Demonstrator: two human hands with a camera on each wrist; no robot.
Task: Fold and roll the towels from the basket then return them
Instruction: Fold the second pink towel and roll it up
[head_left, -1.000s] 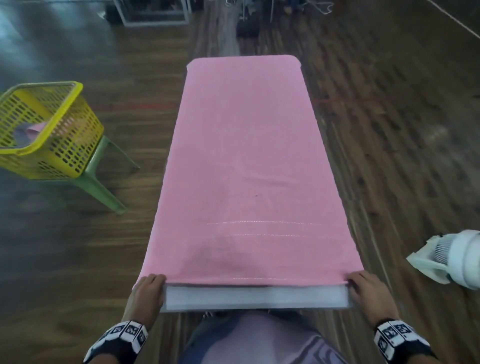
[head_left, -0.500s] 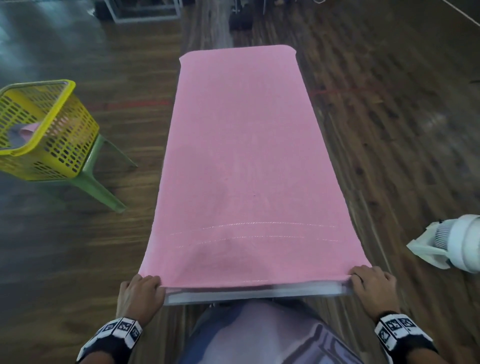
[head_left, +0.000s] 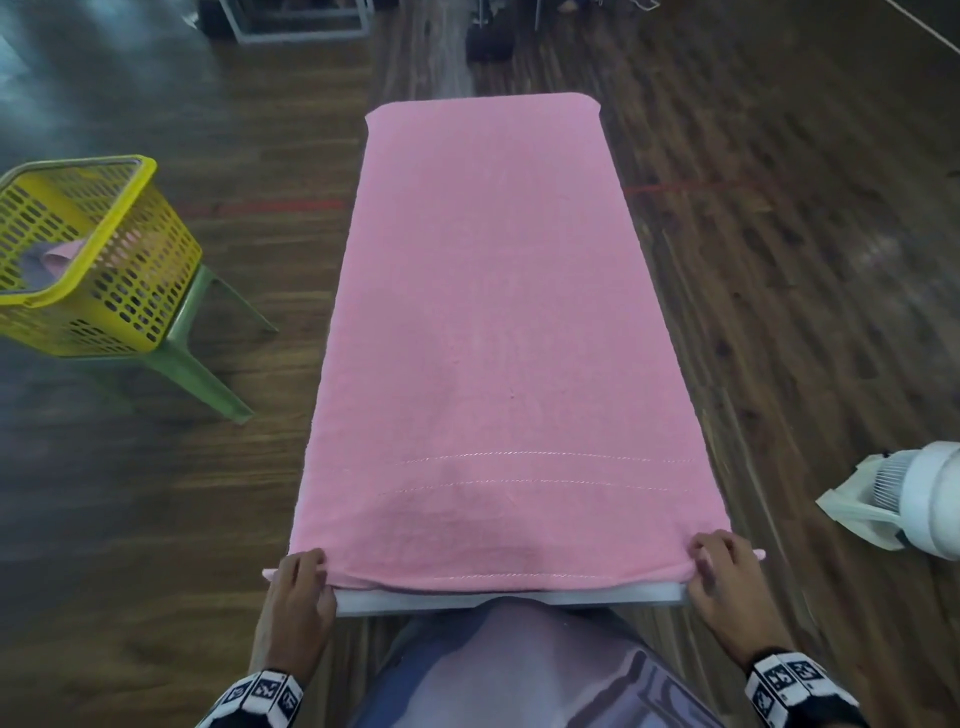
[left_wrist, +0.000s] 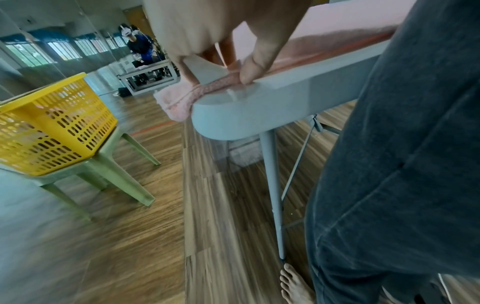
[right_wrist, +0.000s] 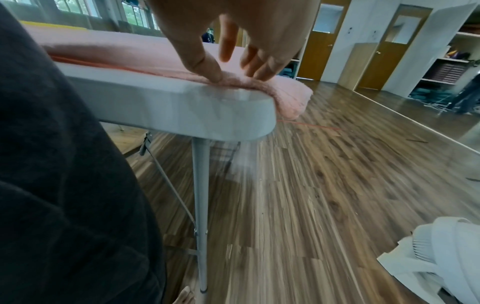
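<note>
A long pink towel lies flat lengthwise over a narrow grey table. Its near hem is bunched up slightly at the table's front edge. My left hand pinches the near left corner. In the left wrist view the left hand has its thumb on the towel, which hangs a little past the table corner. My right hand pinches the near right corner. The right wrist view shows the right hand with thumb and fingertips down on the towel.
A yellow perforated basket sits on a green stool to the left, with pink cloth inside. A white fan stands on the wooden floor at the right. My body is against the table's near end.
The towel's near hem has come closer to the table's front edge and now bulges up between my hands. Both hands sit further onto its corners.
</note>
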